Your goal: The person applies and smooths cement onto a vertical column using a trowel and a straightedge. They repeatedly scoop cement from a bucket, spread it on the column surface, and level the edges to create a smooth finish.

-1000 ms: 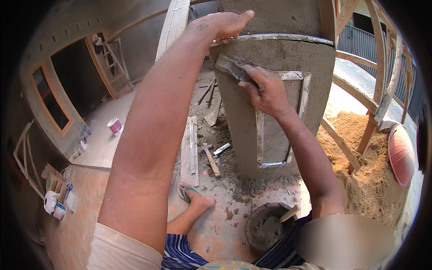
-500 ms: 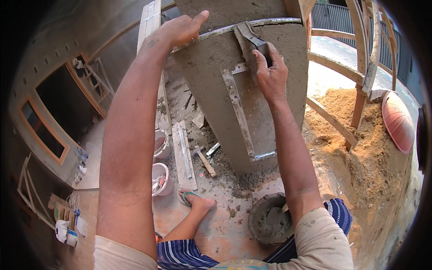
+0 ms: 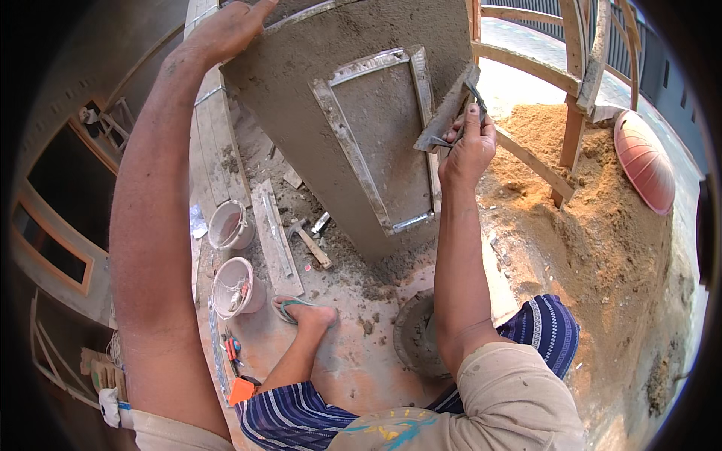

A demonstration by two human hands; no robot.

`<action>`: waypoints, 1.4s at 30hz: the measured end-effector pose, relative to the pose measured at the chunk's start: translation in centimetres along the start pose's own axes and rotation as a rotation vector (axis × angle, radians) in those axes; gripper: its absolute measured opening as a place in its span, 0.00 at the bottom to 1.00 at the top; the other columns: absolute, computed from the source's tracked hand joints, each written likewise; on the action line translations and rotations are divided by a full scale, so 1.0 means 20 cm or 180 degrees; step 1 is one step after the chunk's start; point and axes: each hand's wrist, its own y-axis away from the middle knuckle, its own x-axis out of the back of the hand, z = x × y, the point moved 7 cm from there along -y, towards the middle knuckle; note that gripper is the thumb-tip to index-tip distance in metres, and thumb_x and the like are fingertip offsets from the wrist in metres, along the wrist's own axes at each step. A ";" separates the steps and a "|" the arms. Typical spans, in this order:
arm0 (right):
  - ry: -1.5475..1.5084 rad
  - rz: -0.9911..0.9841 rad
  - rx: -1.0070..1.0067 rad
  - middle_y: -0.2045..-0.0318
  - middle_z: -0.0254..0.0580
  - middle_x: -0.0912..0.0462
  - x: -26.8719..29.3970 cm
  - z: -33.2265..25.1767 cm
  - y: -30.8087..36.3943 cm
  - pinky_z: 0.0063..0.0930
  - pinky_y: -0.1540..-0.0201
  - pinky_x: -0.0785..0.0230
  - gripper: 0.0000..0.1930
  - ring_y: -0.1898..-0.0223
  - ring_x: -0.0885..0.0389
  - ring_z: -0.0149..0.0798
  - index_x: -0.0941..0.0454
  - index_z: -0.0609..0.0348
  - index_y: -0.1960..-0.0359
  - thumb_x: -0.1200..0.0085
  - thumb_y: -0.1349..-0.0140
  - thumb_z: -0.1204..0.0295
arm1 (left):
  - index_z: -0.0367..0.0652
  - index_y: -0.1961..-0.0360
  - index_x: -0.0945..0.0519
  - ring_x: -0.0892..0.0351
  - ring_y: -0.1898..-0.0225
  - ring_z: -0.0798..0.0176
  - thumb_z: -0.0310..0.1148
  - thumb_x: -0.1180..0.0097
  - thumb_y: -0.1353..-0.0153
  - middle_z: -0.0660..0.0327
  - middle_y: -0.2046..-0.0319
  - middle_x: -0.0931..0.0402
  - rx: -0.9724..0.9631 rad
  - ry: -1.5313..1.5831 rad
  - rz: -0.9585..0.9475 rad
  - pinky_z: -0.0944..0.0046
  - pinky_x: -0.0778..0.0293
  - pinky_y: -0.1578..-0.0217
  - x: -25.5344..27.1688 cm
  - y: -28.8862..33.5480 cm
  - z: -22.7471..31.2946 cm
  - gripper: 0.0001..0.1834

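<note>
In front of me leans into view a grey, freshly plastered pillar [image 3: 286, 98], with strips [image 3: 342, 143] framing a recessed panel [image 3: 383, 128]. My right hand [image 3: 468, 150] is closed round the handle of a plastering trowel [image 3: 450, 111]. Its mortar-smeared blade is tilted and overlaps the frame's right strip; whether it touches cannot be told. My left hand [image 3: 222, 31] rests at the pillar's upper left edge, with a digit stretched out and the other fingers mostly hidden. Below my right forearm, partly covered, stands a dark tub of mortar [image 3: 412, 331].
Two pale buckets [image 3: 239, 287], a claw hammer [image 3: 312, 244] and a board [image 3: 274, 240] lie left of the pillar's foot. A sand heap [image 3: 594, 195] and a pink ribbed shell [image 3: 643, 161] are right, beside wooden posts [image 3: 575, 135]. An orange-ended tool [image 3: 241, 391] lies near my leg.
The trowel has gone from the pillar's top, above the panel, down to the frame's right side, uncovering the top strip. The whole view has shifted; my left hand stays at the pillar's edge.
</note>
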 end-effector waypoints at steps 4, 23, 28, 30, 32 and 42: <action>0.0187 0.0774 0.0033 0.75 0.32 0.26 0.41 0.01 -0.15 0.22 0.76 0.33 0.13 0.78 0.30 0.26 0.28 0.61 0.54 0.46 0.22 0.63 | 0.42 0.45 0.15 0.23 0.37 0.45 0.83 0.74 0.37 0.43 0.49 0.18 -0.0030 -0.0234 0.0084 0.32 0.33 0.37 -0.01 -0.02 0.04 0.56; 0.1298 0.0701 -0.0548 0.47 0.62 0.21 0.28 0.60 0.60 0.40 0.38 0.33 0.28 0.44 0.21 0.52 0.32 0.75 0.39 0.41 0.29 0.62 | 0.53 0.31 0.21 0.33 0.27 0.47 0.79 0.67 0.32 0.47 0.32 0.27 0.0168 -0.0109 -0.0219 0.50 0.40 0.27 0.06 0.12 0.17 0.48; 0.1181 0.1702 -0.0948 0.39 0.67 0.24 0.88 0.91 0.35 0.41 0.34 0.34 0.32 0.38 0.24 0.56 0.35 0.77 0.32 0.43 0.30 0.64 | 0.51 0.30 0.22 0.33 0.27 0.48 0.78 0.68 0.31 0.51 0.32 0.26 -0.0241 -0.0202 -0.0079 0.50 0.40 0.27 -0.02 0.02 0.21 0.48; 0.1029 0.1914 -0.1295 0.36 0.67 0.26 0.98 0.89 0.38 0.40 0.32 0.35 0.32 0.35 0.26 0.57 0.38 0.76 0.30 0.44 0.28 0.65 | 0.50 0.30 0.23 0.32 0.27 0.48 0.77 0.68 0.31 0.53 0.32 0.25 -0.0631 -0.0449 0.0171 0.50 0.41 0.27 0.02 0.05 0.10 0.48; 0.0729 0.2325 -0.1433 0.34 0.66 0.28 1.18 0.86 0.35 0.40 0.31 0.35 0.33 0.34 0.26 0.55 0.41 0.74 0.27 0.45 0.27 0.66 | 0.53 0.27 0.28 0.38 0.24 0.50 0.70 0.71 0.25 0.53 0.29 0.29 -0.0304 -0.0569 -0.0035 0.52 0.45 0.24 -0.02 0.09 0.16 0.42; 0.0704 0.2471 -0.1616 0.32 0.62 0.29 1.52 1.04 0.30 0.39 0.32 0.35 0.37 0.33 0.26 0.51 0.43 0.75 0.26 0.46 0.34 0.71 | 0.46 0.30 0.24 0.33 0.27 0.48 0.77 0.68 0.31 0.53 0.29 0.29 0.0140 -0.0902 0.0526 0.48 0.41 0.26 -0.04 0.14 0.12 0.50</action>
